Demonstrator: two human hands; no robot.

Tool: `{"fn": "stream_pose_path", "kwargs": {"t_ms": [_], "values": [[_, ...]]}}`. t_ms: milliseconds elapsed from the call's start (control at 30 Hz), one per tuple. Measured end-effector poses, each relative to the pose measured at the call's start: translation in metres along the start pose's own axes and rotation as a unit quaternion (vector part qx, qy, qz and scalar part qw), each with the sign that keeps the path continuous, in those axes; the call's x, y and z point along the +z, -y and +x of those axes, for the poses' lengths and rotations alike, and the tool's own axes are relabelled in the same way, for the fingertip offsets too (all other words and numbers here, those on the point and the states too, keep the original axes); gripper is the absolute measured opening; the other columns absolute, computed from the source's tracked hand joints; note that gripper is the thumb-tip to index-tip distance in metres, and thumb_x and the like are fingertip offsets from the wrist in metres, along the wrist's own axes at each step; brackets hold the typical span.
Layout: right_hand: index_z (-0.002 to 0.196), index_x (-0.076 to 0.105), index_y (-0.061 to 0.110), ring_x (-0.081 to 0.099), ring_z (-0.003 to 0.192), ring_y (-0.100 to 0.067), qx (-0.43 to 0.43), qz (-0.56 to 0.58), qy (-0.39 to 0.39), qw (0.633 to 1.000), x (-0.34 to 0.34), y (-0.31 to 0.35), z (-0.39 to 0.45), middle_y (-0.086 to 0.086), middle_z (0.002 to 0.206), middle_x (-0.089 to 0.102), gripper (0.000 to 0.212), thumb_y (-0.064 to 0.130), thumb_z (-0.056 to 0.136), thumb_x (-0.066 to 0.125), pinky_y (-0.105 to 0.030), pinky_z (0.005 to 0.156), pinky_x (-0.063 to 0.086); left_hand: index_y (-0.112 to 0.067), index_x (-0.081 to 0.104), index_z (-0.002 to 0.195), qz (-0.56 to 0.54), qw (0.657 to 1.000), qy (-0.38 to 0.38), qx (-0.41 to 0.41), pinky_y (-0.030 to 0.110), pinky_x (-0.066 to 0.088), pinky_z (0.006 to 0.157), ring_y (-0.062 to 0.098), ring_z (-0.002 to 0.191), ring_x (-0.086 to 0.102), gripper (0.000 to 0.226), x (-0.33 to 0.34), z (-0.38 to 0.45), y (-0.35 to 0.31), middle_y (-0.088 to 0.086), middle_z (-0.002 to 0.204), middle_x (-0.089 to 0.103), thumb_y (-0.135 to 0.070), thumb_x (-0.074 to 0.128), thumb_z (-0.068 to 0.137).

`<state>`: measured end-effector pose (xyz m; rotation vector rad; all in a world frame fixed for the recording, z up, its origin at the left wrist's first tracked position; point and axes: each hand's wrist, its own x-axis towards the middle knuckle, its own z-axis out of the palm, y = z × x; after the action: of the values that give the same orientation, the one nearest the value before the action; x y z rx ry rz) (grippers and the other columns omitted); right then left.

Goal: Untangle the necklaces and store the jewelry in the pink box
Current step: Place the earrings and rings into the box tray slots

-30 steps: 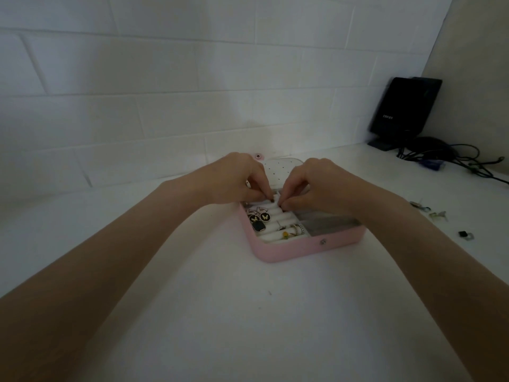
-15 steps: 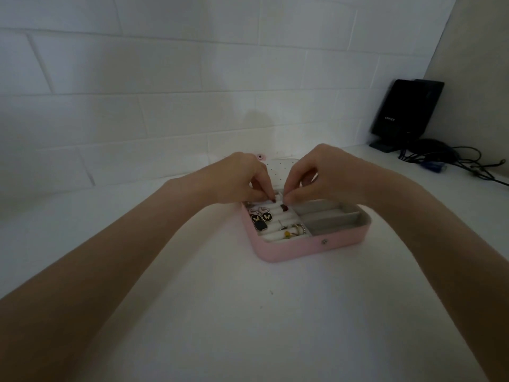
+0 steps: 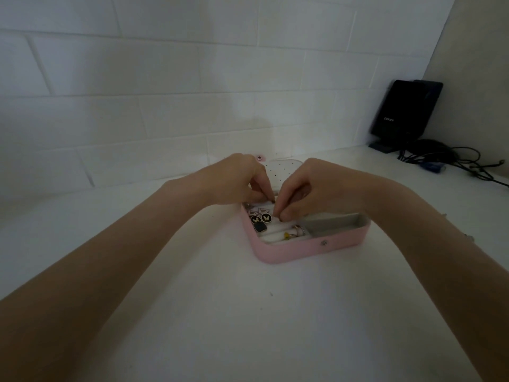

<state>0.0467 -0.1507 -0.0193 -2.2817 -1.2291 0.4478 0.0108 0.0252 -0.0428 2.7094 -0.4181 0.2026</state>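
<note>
The pink box (image 3: 305, 250) lies open on the white table (image 3: 220, 312), with rings (image 3: 298, 231) and butterfly charms (image 3: 261, 218) inside. The left hand (image 3: 237, 180) and right hand (image 3: 308, 188) meet above its ring rolls, fingertips pinched together; what they hold is too small to tell.

Black device (image 3: 405, 111) and tangled cables (image 3: 451, 158) by the tiled wall (image 3: 165, 78)
</note>
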Motion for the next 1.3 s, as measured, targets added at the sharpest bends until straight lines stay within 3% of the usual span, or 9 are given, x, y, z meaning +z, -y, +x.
{"fn": "stream_pose_path", "kwargs": {"t_ms": [67, 167, 333, 500, 600, 667, 767, 867, 1300], "values": [[0.075, 0.074, 0.018, 0.055, 0.058, 0.002, -0.001, 0.039, -0.015, 0.999, -0.003, -0.005, -0.001, 0.007, 0.064, 0.068, 0.013, 0.005, 0.075, 0.073, -0.007, 0.059, 0.042, -0.013, 0.076, 0.09, -0.003, 1.0, -0.001, -0.002, -0.001, 0.036, 0.064, -0.018, 0.064, 0.053, 0.016, 0.0, 0.0, -0.001, -0.01, 0.079, 0.06, -0.005, 0.068, 0.079], [0.076, 0.071, 0.011, 0.055, 0.056, -0.007, 0.01, 0.096, -0.065, 0.993, -0.003, -0.015, 0.0, -0.01, 0.073, 0.068, 0.012, -0.001, 0.076, 0.071, -0.011, 0.055, 0.046, -0.013, 0.076, 0.089, -0.015, 1.0, -0.003, -0.009, 0.002, 0.04, 0.065, -0.016, 0.064, 0.054, 0.015, 0.0, 0.0, -0.001, -0.008, 0.078, 0.062, -0.005, 0.068, 0.079], [0.074, 0.068, 0.008, 0.053, 0.046, -0.001, 0.046, 0.15, -0.121, 0.98, -0.001, -0.026, 0.002, -0.005, 0.063, 0.063, 0.014, -0.006, 0.076, 0.069, -0.01, 0.048, 0.044, -0.016, 0.077, 0.087, -0.027, 0.999, -0.013, -0.03, 0.012, 0.046, 0.068, -0.004, 0.069, 0.059, 0.014, 0.002, 0.001, -0.002, 0.001, 0.08, 0.07, -0.007, 0.069, 0.079], [0.082, 0.071, 0.008, 0.051, 0.055, -0.013, 0.035, 0.142, -0.134, 0.98, 0.008, -0.028, 0.008, -0.013, 0.071, 0.063, 0.013, -0.004, 0.077, 0.069, -0.016, 0.055, 0.044, -0.017, 0.075, 0.082, -0.033, 0.997, -0.034, -0.054, 0.005, 0.043, 0.06, -0.006, 0.06, 0.057, 0.011, 0.006, 0.0, -0.005, -0.005, 0.071, 0.067, -0.008, 0.072, 0.076], [0.085, 0.072, 0.008, 0.051, 0.063, -0.02, 0.025, 0.141, -0.131, 0.981, 0.011, -0.028, 0.009, -0.025, 0.077, 0.066, 0.014, -0.003, 0.078, 0.067, -0.027, 0.063, 0.043, -0.017, 0.074, 0.081, -0.016, 0.998, -0.045, -0.052, 0.008, 0.044, 0.061, 0.004, 0.067, 0.062, 0.01, 0.008, 0.0, -0.005, 0.001, 0.078, 0.07, -0.008, 0.072, 0.076], [0.085, 0.072, 0.01, 0.052, 0.068, -0.023, 0.02, 0.15, -0.123, 0.981, 0.012, -0.027, 0.009, -0.029, 0.085, 0.067, 0.016, -0.004, 0.079, 0.066, -0.03, 0.064, 0.043, -0.013, 0.074, 0.081, -0.017, 0.997, -0.047, -0.051, 0.002, 0.041, 0.063, 0.008, 0.069, 0.063, 0.008, 0.007, -0.001, -0.006, 0.001, 0.076, 0.07, -0.008, 0.072, 0.076], [0.085, 0.067, 0.012, 0.056, 0.067, -0.015, 0.024, 0.209, -0.131, 0.969, 0.012, -0.03, 0.009, -0.015, 0.079, 0.068, 0.018, -0.005, 0.08, 0.065, -0.018, 0.055, 0.044, -0.017, 0.071, 0.076, -0.064, 0.994, -0.068, -0.051, 0.002, 0.041, 0.064, -0.005, 0.065, 0.059, 0.009, 0.001, -0.001, -0.006, -0.012, 0.07, 0.065, -0.008, 0.073, 0.076], [0.083, 0.061, 0.01, 0.055, 0.056, -0.008, 0.034, 0.272, -0.156, 0.949, 0.012, -0.033, 0.009, -0.005, 0.07, 0.065, 0.017, -0.004, 0.078, 0.067, -0.015, 0.051, 0.044, -0.022, 0.071, 0.077, -0.12, 0.989, -0.074, -0.055, 0.01, 0.048, 0.067, -0.005, 0.065, 0.06, 0.012, -0.002, -0.001, -0.008, -0.008, 0.074, 0.068, -0.01, 0.074, 0.076], [0.084, 0.062, 0.01, 0.056, 0.057, -0.009, 0.023, 0.292, -0.167, 0.941, 0.014, -0.032, 0.009, -0.007, 0.071, 0.067, 0.016, -0.001, 0.077, 0.07, -0.018, 0.054, 0.045, -0.024, 0.067, 0.07, -0.125, 0.987, -0.093, -0.046, 0.013, 0.047, 0.064, -0.002, 0.064, 0.057, 0.017, 0.006, -0.001, -0.01, -0.012, 0.068, 0.062, -0.009, 0.074, 0.076]]}}
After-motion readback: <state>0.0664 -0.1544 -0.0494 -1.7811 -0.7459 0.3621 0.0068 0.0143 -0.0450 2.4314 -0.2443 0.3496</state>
